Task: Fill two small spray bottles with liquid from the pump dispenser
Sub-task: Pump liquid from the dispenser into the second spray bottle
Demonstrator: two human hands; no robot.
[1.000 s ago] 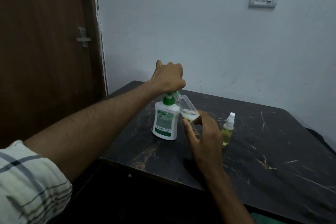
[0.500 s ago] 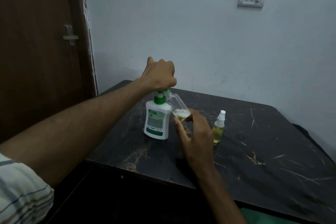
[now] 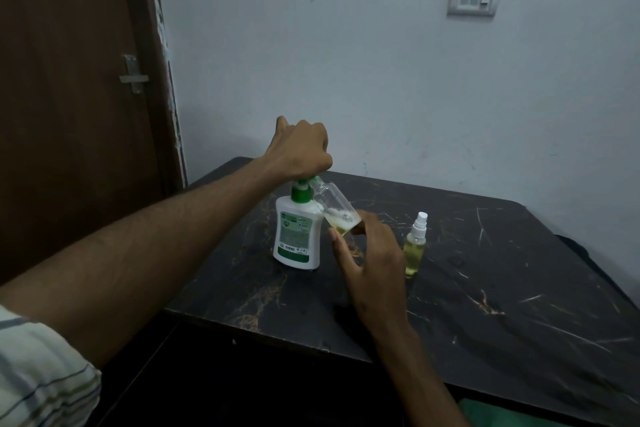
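Head view: right hand [image 3: 372,260] nearest, pinching base of tilted clear spray bottle [image 3: 334,206], a little yellowish liquid inside. Capped, filled spray bottle [image 3: 415,246] upright at 3 o'clock on counter [image 3: 485,288]. Farther, left hand [image 3: 301,149] curled over pump dispenser [image 3: 296,236] head; nozzle hidden.

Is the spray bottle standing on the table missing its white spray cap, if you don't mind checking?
No, the standing spray bottle on the table has its white spray cap fitted on top, above the yellowish liquid inside.
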